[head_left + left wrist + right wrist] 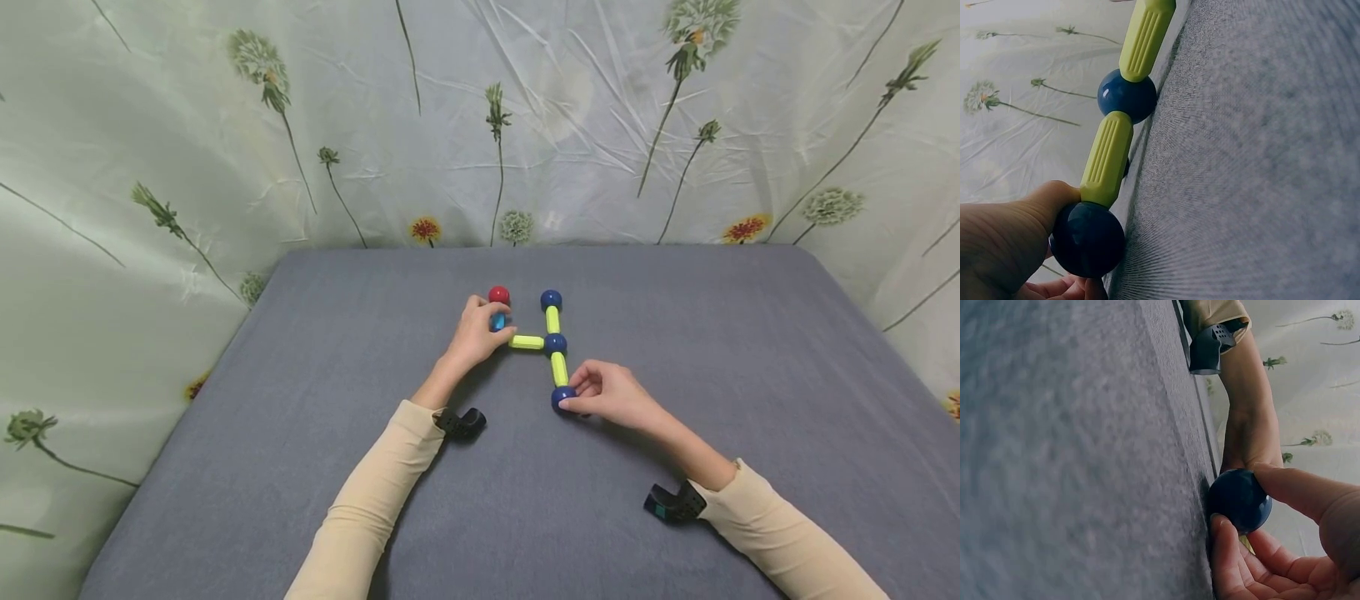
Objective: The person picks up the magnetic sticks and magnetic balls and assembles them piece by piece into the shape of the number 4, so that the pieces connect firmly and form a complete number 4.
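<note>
Magnetic rods and balls lie joined on the grey table. My left hand (477, 329) pinches a dark blue ball (1088, 240), mostly hidden from the head view. From that ball a yellow-green rod (527, 342) leads right to a middle blue ball (555, 343). A second rod (552, 320) runs from there to a far blue ball (551, 299), and a third rod (559, 369) to a near one. That near blue ball (1240, 500) is held between the thumb and fingers of my right hand (615, 396). Beside my left fingers are a light blue piece (498, 322) and a red ball (498, 294).
The grey cloth-covered table (712, 333) reaches back to a pale curtain (585, 125) printed with flowers. A black band with a mount sits on each wrist, the left one (461, 424) and the right one (675, 503) both just above the cloth.
</note>
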Available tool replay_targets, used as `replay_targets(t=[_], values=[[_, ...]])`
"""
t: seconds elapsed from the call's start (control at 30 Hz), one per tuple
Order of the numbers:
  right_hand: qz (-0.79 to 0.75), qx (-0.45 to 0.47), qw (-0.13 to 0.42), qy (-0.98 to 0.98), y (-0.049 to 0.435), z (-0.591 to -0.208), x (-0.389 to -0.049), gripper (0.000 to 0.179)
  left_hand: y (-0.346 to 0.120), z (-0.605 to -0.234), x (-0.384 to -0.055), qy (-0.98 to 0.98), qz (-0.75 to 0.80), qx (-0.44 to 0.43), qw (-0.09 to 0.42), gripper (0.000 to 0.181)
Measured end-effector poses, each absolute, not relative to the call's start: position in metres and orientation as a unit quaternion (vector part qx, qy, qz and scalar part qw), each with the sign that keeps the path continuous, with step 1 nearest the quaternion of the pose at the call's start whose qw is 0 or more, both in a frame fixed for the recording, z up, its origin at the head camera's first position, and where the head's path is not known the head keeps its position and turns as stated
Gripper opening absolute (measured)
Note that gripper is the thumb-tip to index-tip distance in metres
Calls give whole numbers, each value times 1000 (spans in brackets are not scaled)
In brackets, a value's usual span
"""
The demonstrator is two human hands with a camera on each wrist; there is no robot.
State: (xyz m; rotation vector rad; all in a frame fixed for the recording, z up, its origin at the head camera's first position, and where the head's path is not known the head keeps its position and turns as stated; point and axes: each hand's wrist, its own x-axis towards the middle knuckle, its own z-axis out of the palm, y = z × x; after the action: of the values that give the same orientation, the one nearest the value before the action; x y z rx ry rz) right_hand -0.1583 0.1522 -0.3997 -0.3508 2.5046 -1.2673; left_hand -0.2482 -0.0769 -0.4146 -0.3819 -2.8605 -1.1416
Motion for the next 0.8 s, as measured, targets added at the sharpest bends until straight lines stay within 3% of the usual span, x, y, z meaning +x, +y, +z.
replay_targets(t=[0.8], values=[[-449,-151,151,867,141,-401,-159,35,-85,-416,-247,-926,-362,-103,10,35]])
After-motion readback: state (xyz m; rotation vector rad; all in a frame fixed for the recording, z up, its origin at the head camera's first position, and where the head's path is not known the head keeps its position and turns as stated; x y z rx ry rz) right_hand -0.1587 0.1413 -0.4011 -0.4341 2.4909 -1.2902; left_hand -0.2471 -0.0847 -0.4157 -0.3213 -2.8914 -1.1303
